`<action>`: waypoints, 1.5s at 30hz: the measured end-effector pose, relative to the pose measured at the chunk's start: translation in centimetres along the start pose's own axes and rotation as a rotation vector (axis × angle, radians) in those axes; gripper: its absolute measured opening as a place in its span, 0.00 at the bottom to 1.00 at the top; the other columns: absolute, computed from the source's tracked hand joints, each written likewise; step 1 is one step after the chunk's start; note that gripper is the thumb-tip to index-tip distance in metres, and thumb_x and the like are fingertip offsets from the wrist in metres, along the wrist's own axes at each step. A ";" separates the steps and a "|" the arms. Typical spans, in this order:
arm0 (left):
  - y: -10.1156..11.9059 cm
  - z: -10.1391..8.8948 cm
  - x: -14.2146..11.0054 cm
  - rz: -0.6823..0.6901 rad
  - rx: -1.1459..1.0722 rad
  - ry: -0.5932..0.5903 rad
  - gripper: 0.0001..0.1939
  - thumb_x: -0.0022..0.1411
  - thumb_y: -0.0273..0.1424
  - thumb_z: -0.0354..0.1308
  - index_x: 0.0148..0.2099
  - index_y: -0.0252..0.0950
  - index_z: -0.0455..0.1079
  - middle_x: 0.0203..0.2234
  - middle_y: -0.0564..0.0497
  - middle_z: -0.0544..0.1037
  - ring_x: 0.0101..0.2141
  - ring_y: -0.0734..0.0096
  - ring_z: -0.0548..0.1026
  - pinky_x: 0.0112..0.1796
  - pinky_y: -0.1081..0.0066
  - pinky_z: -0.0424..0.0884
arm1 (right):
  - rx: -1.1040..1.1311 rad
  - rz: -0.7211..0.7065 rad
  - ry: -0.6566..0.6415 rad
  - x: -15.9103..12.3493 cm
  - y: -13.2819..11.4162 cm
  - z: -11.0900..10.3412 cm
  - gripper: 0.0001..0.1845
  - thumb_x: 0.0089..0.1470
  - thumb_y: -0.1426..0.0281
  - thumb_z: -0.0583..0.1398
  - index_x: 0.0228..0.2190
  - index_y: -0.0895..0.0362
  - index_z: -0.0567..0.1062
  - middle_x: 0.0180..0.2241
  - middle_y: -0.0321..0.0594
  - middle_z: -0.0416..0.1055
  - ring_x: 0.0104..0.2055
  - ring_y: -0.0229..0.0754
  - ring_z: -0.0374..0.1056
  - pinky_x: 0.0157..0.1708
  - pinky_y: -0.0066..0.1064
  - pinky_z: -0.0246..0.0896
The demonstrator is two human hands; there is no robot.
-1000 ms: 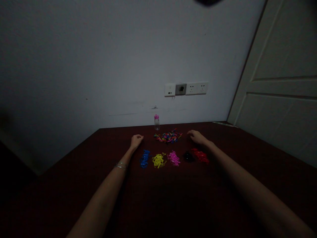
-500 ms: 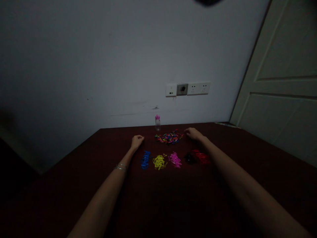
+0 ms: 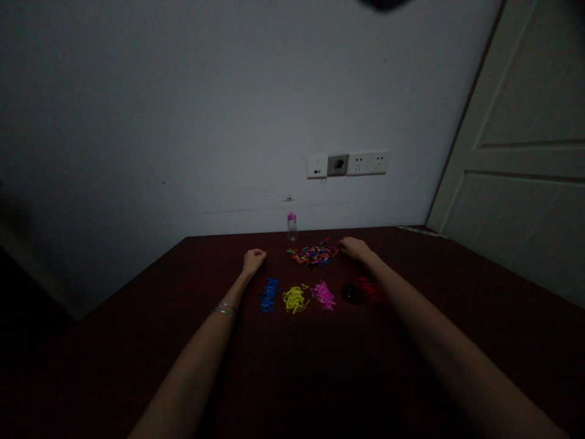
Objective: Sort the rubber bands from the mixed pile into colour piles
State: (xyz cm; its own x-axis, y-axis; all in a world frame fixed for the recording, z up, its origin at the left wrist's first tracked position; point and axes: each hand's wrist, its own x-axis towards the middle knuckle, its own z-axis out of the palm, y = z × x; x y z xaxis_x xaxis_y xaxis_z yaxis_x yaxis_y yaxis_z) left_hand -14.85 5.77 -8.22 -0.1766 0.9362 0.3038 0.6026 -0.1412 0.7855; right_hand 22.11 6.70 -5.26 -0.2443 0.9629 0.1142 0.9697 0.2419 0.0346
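My right hand (image 3: pixel 354 247) is at the right edge of a mixed pile (image 3: pixel 313 253) of thin, multicoloured strands that look like rubber bands. Its fingertips are pressed together against the pile's edge; what they pinch is too small to make out. My left hand (image 3: pixel 254 260) rests on the table to the left of that pile, fingers curled, and anything inside them is hidden. Closer to me lie sorted heaps in a row: a blue heap (image 3: pixel 269 296), a yellow heap (image 3: pixel 295 299), a pink heap (image 3: pixel 324 296), a black heap (image 3: pixel 351 292) and a red heap (image 3: pixel 372 291), partly behind my right forearm.
A clear bottle with a pink top (image 3: pixel 292 227) stands behind the mixed pile, near the wall. The dark reddish table (image 3: pixel 292 366) meets a wall with a row of sockets (image 3: pixel 348 164). A pale panelled door (image 3: pixel 516 158) is on the right.
My right hand has shifted slightly left, closer to the mixed pile. My left hand and the sorted heaps stay as they were.
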 end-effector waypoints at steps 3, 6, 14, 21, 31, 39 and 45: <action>0.0 0.0 0.0 -0.006 0.004 0.006 0.10 0.50 0.33 0.54 0.26 0.31 0.72 0.13 0.54 0.69 0.19 0.75 0.67 0.22 0.77 0.59 | -0.025 0.008 0.004 -0.2 0.0 -0.2 0.16 0.55 0.69 0.50 0.41 0.56 0.73 0.45 0.50 0.70 0.46 0.47 0.66 0.40 0.35 0.61; 0.1 -0.1 0.0 -0.012 0.006 0.008 0.10 0.50 0.32 0.55 0.26 0.31 0.72 0.13 0.54 0.69 0.19 0.75 0.67 0.22 0.78 0.59 | -0.040 0.013 0.005 -0.2 0.1 -0.2 0.15 0.55 0.68 0.50 0.40 0.56 0.73 0.44 0.50 0.70 0.44 0.47 0.67 0.39 0.35 0.61; -0.7 0.2 0.5 -0.015 -0.036 0.033 0.10 0.50 0.33 0.55 0.24 0.31 0.71 0.13 0.54 0.68 0.18 0.76 0.66 0.22 0.77 0.59 | 0.003 0.010 0.099 -0.7 1.4 0.1 0.14 0.55 0.64 0.52 0.39 0.55 0.74 0.43 0.47 0.72 0.44 0.45 0.67 0.38 0.30 0.60; -0.7 0.0 0.4 -0.030 -0.085 0.052 0.11 0.49 0.34 0.54 0.23 0.32 0.71 0.11 0.54 0.68 0.18 0.76 0.66 0.22 0.78 0.59 | 0.306 -0.151 0.293 -2.7 1.4 -0.9 0.14 0.54 0.63 0.53 0.34 0.55 0.75 0.37 0.42 0.74 0.38 0.41 0.68 0.37 0.28 0.59; -1.1 0.0 0.8 -0.051 -0.091 0.047 0.11 0.49 0.35 0.54 0.24 0.32 0.70 0.12 0.54 0.68 0.16 0.76 0.65 0.20 0.78 0.58 | 0.508 -0.288 0.273 -7.6 -2.4 -2.8 0.13 0.54 0.63 0.54 0.33 0.56 0.75 0.36 0.42 0.73 0.37 0.41 0.67 0.38 0.31 0.61; -1.1 0.0 0.6 -0.045 -0.092 0.063 0.11 0.50 0.34 0.54 0.24 0.32 0.70 0.13 0.53 0.69 0.17 0.77 0.66 0.20 0.79 0.58 | 0.349 -0.471 0.120 -10.9 -6.6 -3.5 0.12 0.56 0.64 0.53 0.33 0.54 0.74 0.42 0.42 0.69 0.43 0.41 0.64 0.41 0.32 0.61; -0.8 -0.1 0.3 -0.061 -0.115 0.049 0.11 0.50 0.35 0.54 0.23 0.32 0.70 0.12 0.55 0.68 0.16 0.77 0.64 0.20 0.78 0.57 | 0.314 -0.492 0.040 -11.2 -7.5 -3.5 0.11 0.54 0.65 0.54 0.35 0.54 0.75 0.42 0.41 0.68 0.43 0.41 0.65 0.40 0.31 0.61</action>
State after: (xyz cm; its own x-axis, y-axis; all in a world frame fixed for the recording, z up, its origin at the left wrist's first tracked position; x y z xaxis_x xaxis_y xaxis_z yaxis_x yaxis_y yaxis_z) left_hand -15.46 6.13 -8.67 -0.2492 0.9278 0.2776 0.4966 -0.1236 0.8591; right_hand 17.55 -6.35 -3.35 -0.6602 0.7248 0.1972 0.6960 0.6890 -0.2023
